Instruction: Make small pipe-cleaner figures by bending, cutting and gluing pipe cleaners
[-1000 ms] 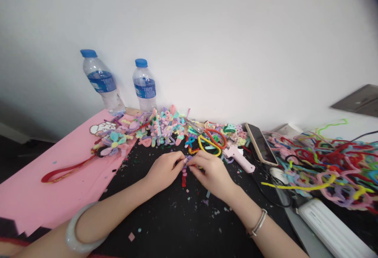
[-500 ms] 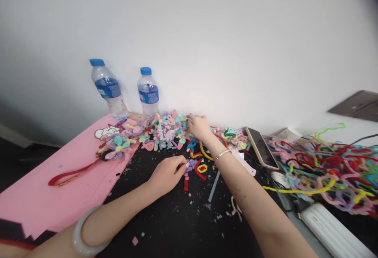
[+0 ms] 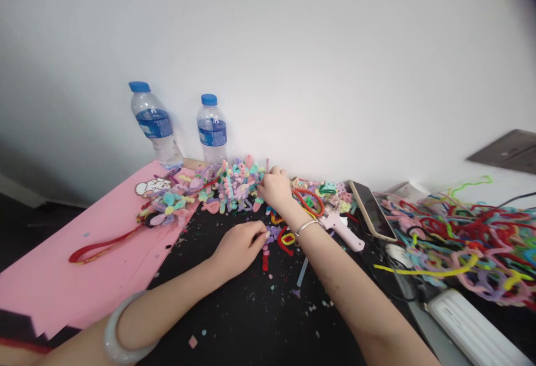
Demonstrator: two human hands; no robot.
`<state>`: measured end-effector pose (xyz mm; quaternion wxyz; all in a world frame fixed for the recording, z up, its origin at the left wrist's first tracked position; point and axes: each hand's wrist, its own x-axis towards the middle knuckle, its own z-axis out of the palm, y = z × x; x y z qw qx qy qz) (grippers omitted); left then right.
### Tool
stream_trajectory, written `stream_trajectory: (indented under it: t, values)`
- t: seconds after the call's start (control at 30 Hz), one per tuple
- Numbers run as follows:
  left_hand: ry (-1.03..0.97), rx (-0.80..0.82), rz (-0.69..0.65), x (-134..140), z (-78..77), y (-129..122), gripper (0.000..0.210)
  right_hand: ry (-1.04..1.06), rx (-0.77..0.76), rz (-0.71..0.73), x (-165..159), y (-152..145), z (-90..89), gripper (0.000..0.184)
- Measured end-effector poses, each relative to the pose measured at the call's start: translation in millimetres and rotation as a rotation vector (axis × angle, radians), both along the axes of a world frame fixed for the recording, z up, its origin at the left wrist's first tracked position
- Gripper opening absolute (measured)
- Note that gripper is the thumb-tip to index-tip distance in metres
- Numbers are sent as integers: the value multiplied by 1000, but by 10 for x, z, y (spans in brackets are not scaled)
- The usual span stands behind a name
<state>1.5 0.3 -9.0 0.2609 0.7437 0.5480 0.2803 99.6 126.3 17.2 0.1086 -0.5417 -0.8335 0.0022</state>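
My left hand [image 3: 242,247] rests low over the black tabletop, thumb and fingers pinched on a purple pipe-cleaner piece [image 3: 273,234]. A short red fuzzy stem [image 3: 265,260] hangs below that piece. Farther back, my right hand [image 3: 276,190] reaches into a heap of pastel pipe-cleaner shapes [image 3: 238,184] by the wall. Its fingers are curled down, and their tips are hidden, so I cannot make out what they hold. Between the hands lie a red curved strip [image 3: 284,243] and a yellow ring [image 3: 288,239].
Two water bottles [image 3: 154,123] stand against the wall. Pink card [image 3: 113,215] covers the left side. A pale glue gun [image 3: 347,233], a glue stick [image 3: 302,272], a phone [image 3: 373,212], tangled pipe cleaners [image 3: 469,243] and a white power strip [image 3: 473,321] are on the right.
My right hand has shifted slightly left and down into the heap, its fingers now more curled. More of the glue gun and a red-orange loop shows. My left hand keeps its pinch.
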Motion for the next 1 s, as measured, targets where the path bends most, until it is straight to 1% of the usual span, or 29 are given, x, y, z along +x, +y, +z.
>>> stream_trajectory:
  t: [0.07, 0.13, 0.23, 0.3, 0.33, 0.37, 0.43, 0.47, 0.53, 0.6, 0.73, 0.9, 1.0]
  values:
    - [-2, 4, 2, 0, -3, 3, 18, 12, 0, 8, -39, 1, -41, 17]
    - [-7, 7, 4, -2, -9, 6, 18, 39, 6, 18, -47, 20, -45, 17]
    - [-38, 8, 7, -7, -19, 12, 18, 95, 26, 4, 23, 34, 15, 18]
    - [-78, 10, 23, -11, -17, 15, 19, 177, 49, -10, 122, -9, 75, 19]
    - [-103, 11, 33, -12, -12, 16, 20, 242, 56, -8, 179, -57, 101, 18]
    - [-135, 9, 44, -14, -3, 16, 20, 379, 48, 11, 238, -123, 122, 15]
    - [-215, -5, 63, -17, 21, 13, 21, 629, -21, 73, 349, -306, 142, 10]
    - [-259, -16, 68, -18, 34, 10, 21, 710, -69, 106, 396, -416, 140, 8]
    - [-325, -36, 59, -17, 57, 1, 21, 799, -141, 141, 471, -646, 120, 6]
    - [-339, -35, 15, -10, 73, -16, 22, 815, -156, 158, 527, -853, 89, 7]
    - [-317, -31, -99, 18, 86, -58, 22, 762, -92, 179, 631, -1123, 19, 11]
    - [-222, -32, -212, 37, 93, -91, 21, 699, -79, 217, 776, -1281, -75, 10]
    - [-192, 5, -257, 30, 94, -93, 22, 600, -100, 270, 850, -1321, -90, 9]
